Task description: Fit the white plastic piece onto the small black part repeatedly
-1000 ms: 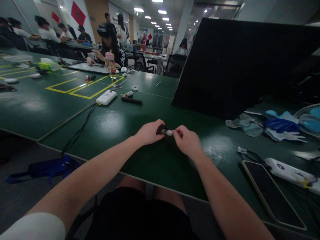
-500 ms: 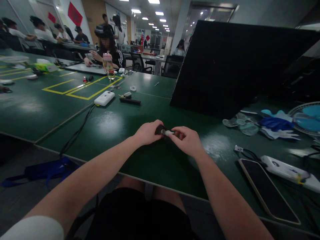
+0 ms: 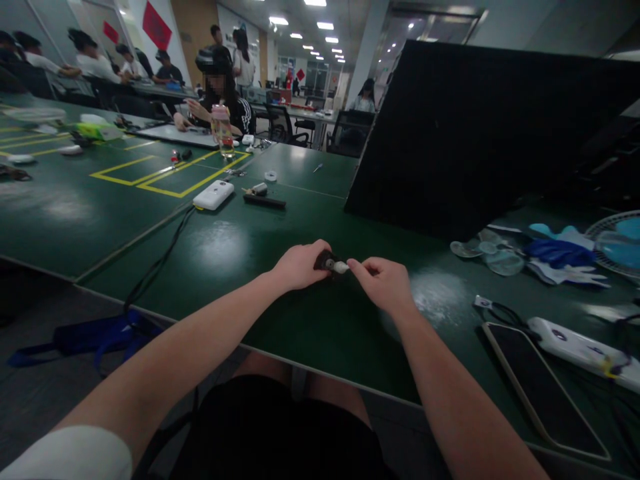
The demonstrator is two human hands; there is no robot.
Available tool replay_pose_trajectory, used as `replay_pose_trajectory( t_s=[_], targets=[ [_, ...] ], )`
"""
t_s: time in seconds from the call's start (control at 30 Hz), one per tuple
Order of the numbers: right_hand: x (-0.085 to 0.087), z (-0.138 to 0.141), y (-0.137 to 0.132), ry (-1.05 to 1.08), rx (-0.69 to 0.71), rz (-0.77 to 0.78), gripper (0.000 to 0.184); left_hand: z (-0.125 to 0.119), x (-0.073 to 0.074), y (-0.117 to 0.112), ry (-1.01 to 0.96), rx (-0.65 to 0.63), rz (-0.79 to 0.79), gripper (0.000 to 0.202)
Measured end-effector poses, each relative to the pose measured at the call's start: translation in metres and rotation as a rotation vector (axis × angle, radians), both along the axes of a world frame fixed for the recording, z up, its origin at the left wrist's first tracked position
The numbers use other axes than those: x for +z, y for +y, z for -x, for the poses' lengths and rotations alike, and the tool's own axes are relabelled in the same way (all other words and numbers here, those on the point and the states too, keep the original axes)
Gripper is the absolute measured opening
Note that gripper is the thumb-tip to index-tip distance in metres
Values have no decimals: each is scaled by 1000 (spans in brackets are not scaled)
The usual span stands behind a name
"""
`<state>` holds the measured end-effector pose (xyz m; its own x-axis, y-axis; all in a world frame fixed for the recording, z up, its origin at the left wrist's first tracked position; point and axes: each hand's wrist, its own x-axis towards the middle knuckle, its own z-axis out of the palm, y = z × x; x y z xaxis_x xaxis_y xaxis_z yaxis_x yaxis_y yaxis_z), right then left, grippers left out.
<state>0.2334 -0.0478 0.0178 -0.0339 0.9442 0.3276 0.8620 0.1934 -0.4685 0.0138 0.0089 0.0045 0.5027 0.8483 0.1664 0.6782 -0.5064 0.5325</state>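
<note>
My left hand (image 3: 299,265) is curled around a small dark object (image 3: 323,260) resting on the green table (image 3: 260,247). A small white piece (image 3: 341,267) sticks out of the dark object's right end. My right hand (image 3: 384,285) pinches that white piece between thumb and forefinger. Both hands meet just in front of me, near the table's front edge. Most of the dark object is hidden under my left fingers.
A black slanted board (image 3: 465,133) stands behind right. A phone (image 3: 543,387), white power strip (image 3: 583,347), blue gloves (image 3: 563,252) and a fan (image 3: 617,240) lie right. A white device (image 3: 213,195) with cable and a black bar (image 3: 264,201) lie left. A person (image 3: 220,93) sits at the far table.
The hands stay together on the dark object; my right fingers have shifted slightly on the white piece. The view moved a little.
</note>
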Motion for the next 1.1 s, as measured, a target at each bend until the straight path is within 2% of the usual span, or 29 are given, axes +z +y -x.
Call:
replay_pose_trajectory(
  t_s=[0.2,0.3,0.4,0.5,0.6,0.7,0.8,0.87,0.97,1.03,1.1],
  targets=[
    [-6,-9,10,55,-88,49,66,0,-2,1,-17,3,-82,45],
    [-8,-15,13,130,-138,99,73,9,-2,6,-32,55,-88,45],
    [-6,-19,13,191,-141,141,74,35,2,14,-4,148,-61,48],
    [-5,-19,12,194,-124,165,73,78,12,21,133,226,-75,55],
    [-5,-17,12,199,-94,203,70,123,24,25,328,277,-197,52],
    [-7,-17,11,201,-54,227,64,150,30,26,457,208,-303,46],
    [-9,-18,9,183,-12,257,59,160,31,24,470,126,-324,37],
    [-9,-18,8,167,5,267,57,163,31,23,463,123,-336,35],
    [-10,-18,7,164,21,285,49,175,30,26,429,253,-387,34],
    [-10,-18,7,167,31,302,43,185,27,35,340,442,-376,39],
    [-9,-18,7,158,33,304,42,191,20,49,184,631,-278,52]
  ],
)
